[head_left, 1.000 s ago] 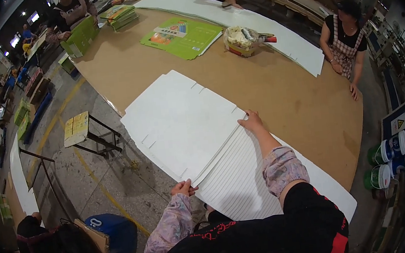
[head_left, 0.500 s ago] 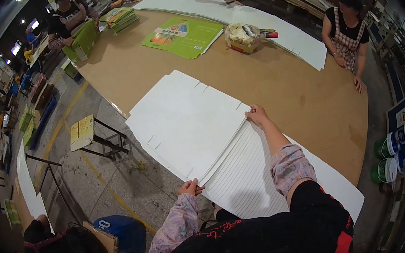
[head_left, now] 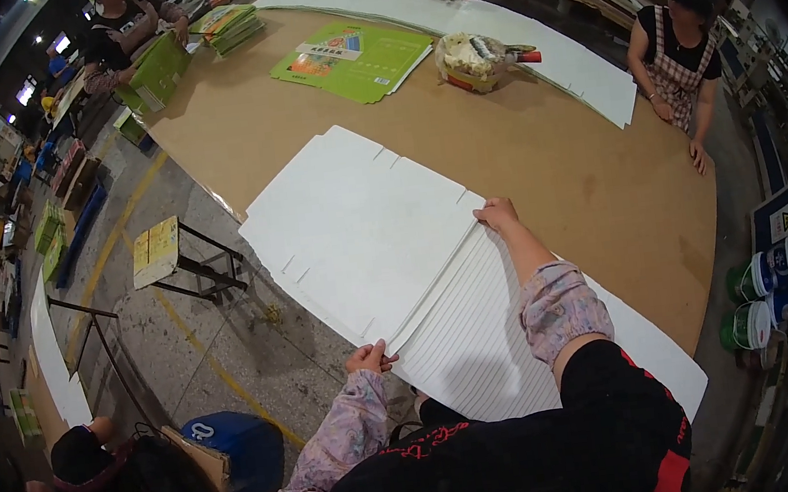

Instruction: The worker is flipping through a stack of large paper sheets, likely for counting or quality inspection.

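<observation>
The white cardboard sheets (head_left: pixel 364 235) lie in a flat stack at the near edge of the brown table (head_left: pixel 548 151), the far-left part of the stack jutting out past the table's edge over the concrete floor (head_left: pixel 193 356). The left hand (head_left: pixel 368 358) grips the stack's near corner, thumb on top and fingers curled under as far as can be seen, while the right hand (head_left: pixel 497 213) rests on the opposite end of the same long edge, fingers together and pressed at the edge; whether they hook beneath it cannot be told. Just under and to the right of both sets of fingers lies a ribbed white sheet (head_left: pixel 492 342), its fine parallel lines suggesting corrugated board. The stack is die-cut, with slots and tabs notched along its rim, smooth and matte on top. It likely handles as light but wide and floppy: stiff across the flutes, prone to sagging and creasing if lifted by one corner, and the loose sheets probably slide over one another. Holding it at two spread points along one edge, as the fingers do here, seems the safest grip. Beyond the right fingers sit a green printed sheet (head_left: pixel 353 56) and a bundle wrapped in clear plastic (head_left: pixel 475 57).
</observation>
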